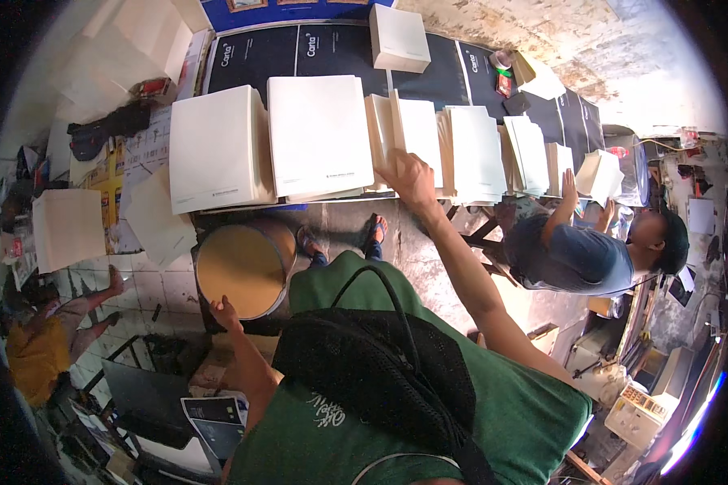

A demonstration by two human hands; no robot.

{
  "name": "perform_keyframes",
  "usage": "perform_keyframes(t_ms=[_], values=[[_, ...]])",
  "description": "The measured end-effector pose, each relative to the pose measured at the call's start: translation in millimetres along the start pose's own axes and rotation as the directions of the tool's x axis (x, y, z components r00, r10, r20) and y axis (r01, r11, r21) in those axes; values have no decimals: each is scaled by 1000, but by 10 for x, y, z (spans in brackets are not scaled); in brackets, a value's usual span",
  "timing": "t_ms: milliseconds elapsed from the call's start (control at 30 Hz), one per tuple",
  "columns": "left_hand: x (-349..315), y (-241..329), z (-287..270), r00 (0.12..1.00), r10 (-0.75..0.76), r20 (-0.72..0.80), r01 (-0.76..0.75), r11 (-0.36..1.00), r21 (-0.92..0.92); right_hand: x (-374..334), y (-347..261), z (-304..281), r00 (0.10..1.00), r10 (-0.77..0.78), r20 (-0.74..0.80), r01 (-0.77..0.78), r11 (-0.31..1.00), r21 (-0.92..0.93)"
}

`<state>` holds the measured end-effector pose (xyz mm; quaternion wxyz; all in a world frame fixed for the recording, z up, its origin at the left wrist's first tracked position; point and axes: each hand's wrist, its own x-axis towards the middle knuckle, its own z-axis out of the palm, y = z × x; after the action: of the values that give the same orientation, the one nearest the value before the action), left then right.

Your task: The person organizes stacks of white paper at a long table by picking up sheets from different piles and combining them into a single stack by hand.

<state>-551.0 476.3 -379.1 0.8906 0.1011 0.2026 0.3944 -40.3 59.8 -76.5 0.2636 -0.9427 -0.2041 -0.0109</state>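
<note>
My right hand [412, 179] reaches forward to the row of cream paper stacks on the table. Its fingers curl over the near end of an upright paper sheet [397, 121], between a low stack to the left and a leaning paper stack [420, 129] to the right. Two large paper stacks [319, 129] stand further left, each with small print along the lower edge of its top sheet. My left hand [225, 312] hangs low beside a round drum with a tan top [239, 271]. Its fingers are partly stretched and apart, with nothing visible in them.
Dark printed sheeting [340, 50] covers the table, and a block of paper [399, 36] sits at its back. More leaning stacks [526, 153] run right toward a co-worker [578, 250] handling paper. At far left another person [44, 347] sits near more paper [69, 230].
</note>
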Motion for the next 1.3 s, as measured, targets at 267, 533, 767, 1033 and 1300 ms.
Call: perform_keyframes(t_ms=[267,533,767,1033,1300], values=[[-45,-135,123,942,332,-43,224,-527,820,-33,1,-225,974,201,104,-216,963,164],[169,-341,1361,631,742,226,207,-442,873,-14,170,-111,997,44,59,-50,994,98],[-93,-1664,5029,788,-203,581,-328,660,676,-52,404,-241,995,70,69,-82,975,205],[-398,-3894,5754,565,-824,32,-313,-178,933,-485,0,-508,999,-36,4,36,995,98],[-340,-3757,5683,597,-779,190,-172,107,979,-919,222,-773,973,-199,-114,202,979,14]])
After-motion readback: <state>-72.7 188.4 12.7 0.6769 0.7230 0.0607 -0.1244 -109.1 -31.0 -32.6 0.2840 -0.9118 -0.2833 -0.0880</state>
